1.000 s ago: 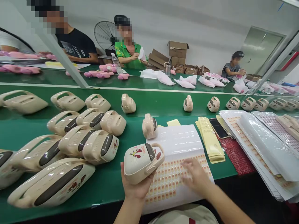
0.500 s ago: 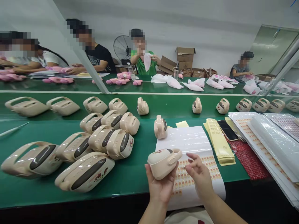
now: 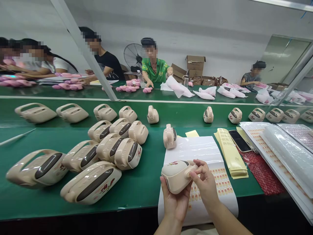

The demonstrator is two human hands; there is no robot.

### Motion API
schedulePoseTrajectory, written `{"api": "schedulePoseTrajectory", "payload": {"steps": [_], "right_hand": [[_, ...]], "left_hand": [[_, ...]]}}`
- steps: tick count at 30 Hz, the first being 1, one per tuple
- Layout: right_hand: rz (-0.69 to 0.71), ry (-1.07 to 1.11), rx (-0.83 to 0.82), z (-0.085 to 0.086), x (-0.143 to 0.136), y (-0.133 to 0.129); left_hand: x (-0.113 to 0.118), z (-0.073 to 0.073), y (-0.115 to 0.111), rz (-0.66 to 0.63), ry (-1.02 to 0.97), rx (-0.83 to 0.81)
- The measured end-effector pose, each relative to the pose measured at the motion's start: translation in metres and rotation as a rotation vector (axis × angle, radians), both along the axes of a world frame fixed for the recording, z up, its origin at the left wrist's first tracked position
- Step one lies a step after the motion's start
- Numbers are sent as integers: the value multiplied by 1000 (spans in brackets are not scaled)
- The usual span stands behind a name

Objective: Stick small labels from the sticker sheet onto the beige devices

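Note:
A beige plastic device with a carry handle point(image 3: 176, 179) rests in my left hand point(image 3: 174, 204), whose fingers wrap round it from below. Its pale front panel bears a small red-brown print. My right hand point(image 3: 205, 182) meets the device at its handle end, with thumb and fingertips pressed on the round joint there; whether a small sticker is under them I cannot tell. Below both hands lies a white sheet with rows of small orange-and-yellow stickers point(image 3: 223, 186). A similar device point(image 3: 169, 137) stands at the sheet's upper left corner.
Several more beige devices point(image 3: 91, 182) crowd the green bench on the left, and others line the raised strip behind. To the right are yellow sticker strips point(image 3: 230, 156), a phone point(image 3: 239, 141), red bubble wrap point(image 3: 264, 176) and stacked sheets point(image 3: 283, 156). Co-workers sit across the bench.
My right hand has closed in from beside the device and now touches its handle end. Across the bench, the co-worker in green has lowered a white bag and reaches to a pink item.

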State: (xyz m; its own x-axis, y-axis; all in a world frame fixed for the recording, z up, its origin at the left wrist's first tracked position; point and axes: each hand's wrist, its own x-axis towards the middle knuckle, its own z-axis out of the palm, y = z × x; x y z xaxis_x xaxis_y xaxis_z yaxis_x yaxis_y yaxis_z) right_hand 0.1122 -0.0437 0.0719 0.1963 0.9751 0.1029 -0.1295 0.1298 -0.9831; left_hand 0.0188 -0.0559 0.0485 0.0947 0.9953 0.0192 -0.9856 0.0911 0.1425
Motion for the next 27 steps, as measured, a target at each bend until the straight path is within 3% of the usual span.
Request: {"api": "schedulePoseTrajectory", "payload": {"steps": [9, 16, 22, 27], "right_hand": [[-137, -131, 110, -13, -11, -4], [-167, -574, 519, -11, -3, -5], [-60, -402, 251, -9, 5, 2], [-109, -378, 177, -41, 19, -15]], "left_hand": [[1, 1, -3, -32, -59, 12], [-2, -4, -3, -131, -64, 98], [-4, -7, -7, -212, -76, 40], [-8, -15, -7, -194, -71, 46]]}}
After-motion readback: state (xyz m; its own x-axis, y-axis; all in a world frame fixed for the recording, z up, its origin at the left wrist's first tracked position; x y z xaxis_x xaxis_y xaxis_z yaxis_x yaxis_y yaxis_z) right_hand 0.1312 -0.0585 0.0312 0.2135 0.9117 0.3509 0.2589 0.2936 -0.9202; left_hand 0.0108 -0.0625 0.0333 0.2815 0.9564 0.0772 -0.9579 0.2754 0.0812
